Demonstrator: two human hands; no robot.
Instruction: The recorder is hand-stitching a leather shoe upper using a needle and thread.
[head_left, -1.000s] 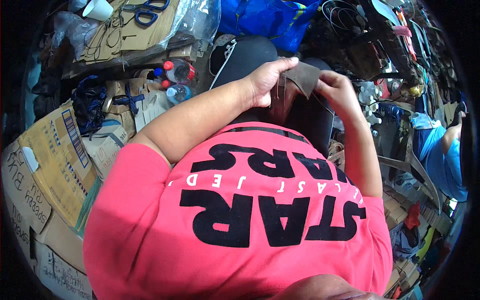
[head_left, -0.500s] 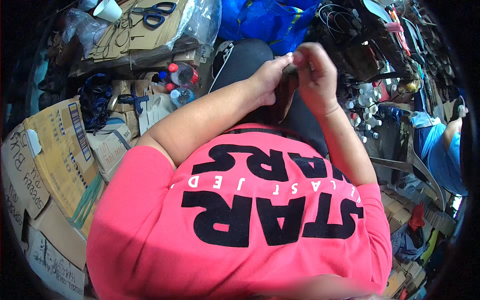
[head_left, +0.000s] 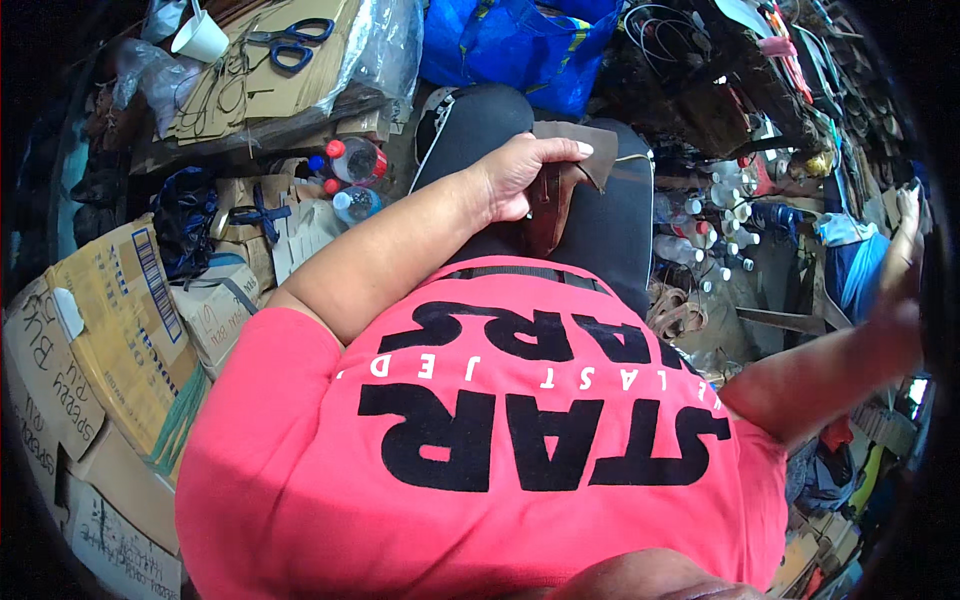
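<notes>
My left hand [head_left: 525, 175] is closed on a brown leather shoe upper [head_left: 549, 215] above my lap, its thumb pressed flat along the top. A flat grey-brown flap [head_left: 598, 150] spreads from the upper past my thumb. Near the flap's right edge a short pale strand [head_left: 632, 157] shows. My right arm reaches far out to the right. My right hand [head_left: 908, 305] is smeared by motion at the dark rim of the picture, so its fingers cannot be made out.
Scissors [head_left: 292, 45] lie on brown sheets at the upper left, near a white cup [head_left: 201, 38]. A blue bag [head_left: 520, 50] stands ahead. Bottles crowd both sides, including a red-capped one [head_left: 357, 161]. Cardboard boxes [head_left: 125, 300] fill the left. Another person's arm [head_left: 906, 225] shows far right.
My right hand has left the shoe upper and swung far out to the right. My left hand keeps its hold, slightly lower and nearer to me, and the flap is now in plain sight.
</notes>
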